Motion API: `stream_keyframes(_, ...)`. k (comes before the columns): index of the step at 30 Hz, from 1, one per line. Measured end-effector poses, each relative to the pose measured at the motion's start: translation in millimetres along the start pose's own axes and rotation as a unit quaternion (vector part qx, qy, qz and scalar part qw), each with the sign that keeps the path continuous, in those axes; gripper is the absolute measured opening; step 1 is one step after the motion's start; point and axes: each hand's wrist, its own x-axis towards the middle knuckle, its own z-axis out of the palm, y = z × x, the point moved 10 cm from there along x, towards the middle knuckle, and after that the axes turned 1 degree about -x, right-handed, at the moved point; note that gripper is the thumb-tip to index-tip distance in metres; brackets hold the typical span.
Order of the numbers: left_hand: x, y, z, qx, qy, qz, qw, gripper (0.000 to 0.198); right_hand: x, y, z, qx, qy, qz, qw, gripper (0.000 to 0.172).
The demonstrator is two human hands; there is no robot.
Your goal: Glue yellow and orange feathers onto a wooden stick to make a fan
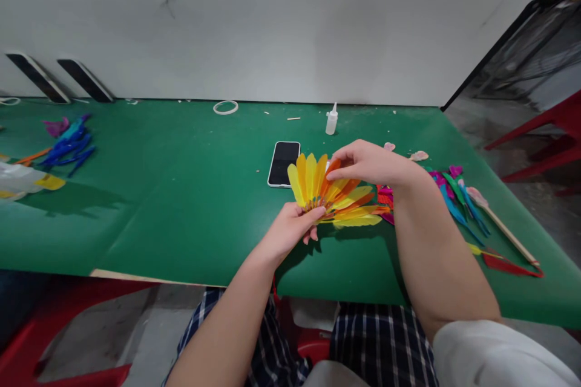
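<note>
Above the green table [181, 205], near its front edge, the left hand [290, 228] pinches the gathered quills of a fan of yellow and orange feathers [333, 193]. Its thumb is pressed over the base. The right hand [370, 162] nips the tip of one orange feather [333, 168] between thumb and forefinger. A black smartphone [284, 163] lies just behind the fan, and a small glue bottle [331, 120] stands farther back. Loose coloured feathers [458, 196] lie to the right.

No readable text, label or number anywhere.
</note>
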Motion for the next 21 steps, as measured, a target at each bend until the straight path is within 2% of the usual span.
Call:
stream_keyframes(11,1.0,-0.6,-0.3,-0.014,0.004,0.008,1.0,0.029,3.7,-1.6,-0.2,0.002,0.015,-0.005,1.0,0.029)
stream_keyframes(21,0.7,5.2,-9.0,-0.029,0.04,0.022,0.999,0.032,0.6,8.1,-9.3,-0.018,0.024,0.017,0.999,0.027)
